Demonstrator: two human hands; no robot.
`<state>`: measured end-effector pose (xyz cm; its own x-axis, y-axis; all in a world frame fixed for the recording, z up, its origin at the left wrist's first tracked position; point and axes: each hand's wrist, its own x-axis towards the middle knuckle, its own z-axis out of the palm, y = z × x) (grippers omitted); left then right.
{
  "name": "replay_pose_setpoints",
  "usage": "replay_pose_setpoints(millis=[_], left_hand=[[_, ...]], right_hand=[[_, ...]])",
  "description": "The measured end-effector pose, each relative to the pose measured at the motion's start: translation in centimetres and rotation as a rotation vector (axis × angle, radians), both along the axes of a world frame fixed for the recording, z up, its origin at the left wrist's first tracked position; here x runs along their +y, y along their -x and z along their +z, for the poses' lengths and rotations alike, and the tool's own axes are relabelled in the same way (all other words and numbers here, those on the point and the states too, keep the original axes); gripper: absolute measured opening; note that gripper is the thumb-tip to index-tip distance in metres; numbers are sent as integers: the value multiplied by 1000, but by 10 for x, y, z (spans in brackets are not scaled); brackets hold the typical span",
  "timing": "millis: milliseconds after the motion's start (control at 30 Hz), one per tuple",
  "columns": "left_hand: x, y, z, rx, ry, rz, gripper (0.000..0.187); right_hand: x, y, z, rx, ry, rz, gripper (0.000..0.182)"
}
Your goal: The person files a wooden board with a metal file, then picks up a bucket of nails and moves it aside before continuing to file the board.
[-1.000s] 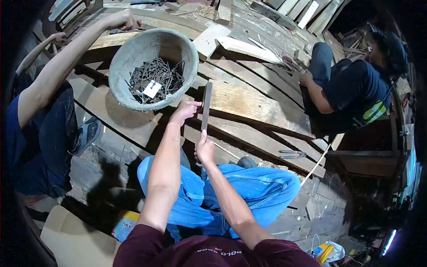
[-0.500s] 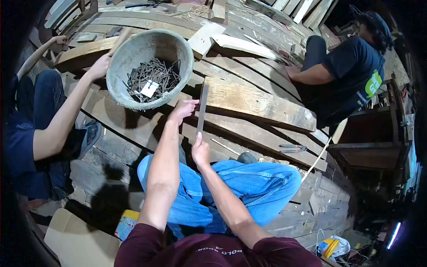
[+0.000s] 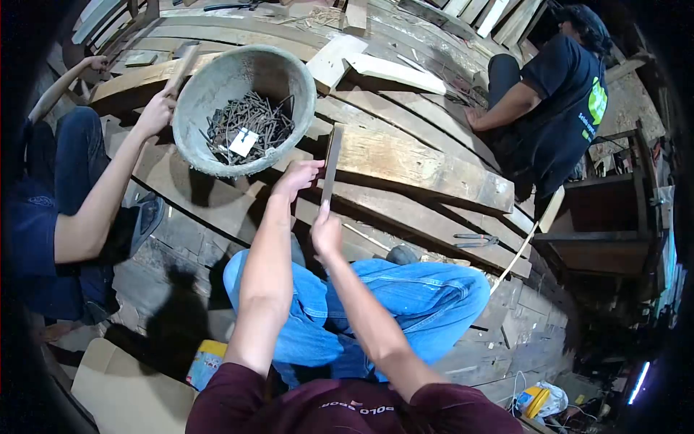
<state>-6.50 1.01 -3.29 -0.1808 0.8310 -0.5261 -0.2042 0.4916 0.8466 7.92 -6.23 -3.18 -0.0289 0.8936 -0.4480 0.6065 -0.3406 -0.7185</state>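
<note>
Right hand [image 3: 327,230] is clasping a flat grey metal bar [image 3: 331,165], pointing forward across a pale wooden beam [image 3: 423,165]; left hand [image 3: 296,179], hold unclear.

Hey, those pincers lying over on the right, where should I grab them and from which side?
Probably by the two handles of the pincers, reaching in from the left with your right hand once it's free of the flat metal bar. They lie flat on a plank, handles toward you on the left, head toward the right.
</note>
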Motion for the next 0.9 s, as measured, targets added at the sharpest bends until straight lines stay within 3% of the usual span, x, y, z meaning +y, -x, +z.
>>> replay_pose_setpoints(millis=[133, 267, 333, 400, 533, 633, 733, 767, 900], left_hand=[[-2, 1, -2, -37, -13, -33, 36], [7, 6, -4, -75, 4, -62, 35], [-1, 3, 14, -19, 21, -74, 35], [-3, 0, 14, 9, 16, -62, 38], [-7, -5, 21, 28, 28, -73, 40], [-8, -8, 27, 50, 27, -66, 38], [-3, 0, 11, -21, -59, -70, 37], [-1, -3, 11, -13, -30, -39, 36], [-5, -7, 22, -3, -28, -19, 38]], right_hand=[[26, 13, 26, 102, 49, -53, 73], [-32, -14, 19, -19, -124, 53, 66], [-38, -19, 17, -11, -57, 17, 66], [-26, -13, 23, -85, 6, 31, 67], [18, 17, 20, -17, -163, -58, 70], [18, 3, 27, 97, 59, -32, 69], [-26, -23, 15, 50, -101, 0, 66], [-31, -29, 19, 30, -23, -13, 66], [10, -7, 34, 164, 19, -39, 77]])
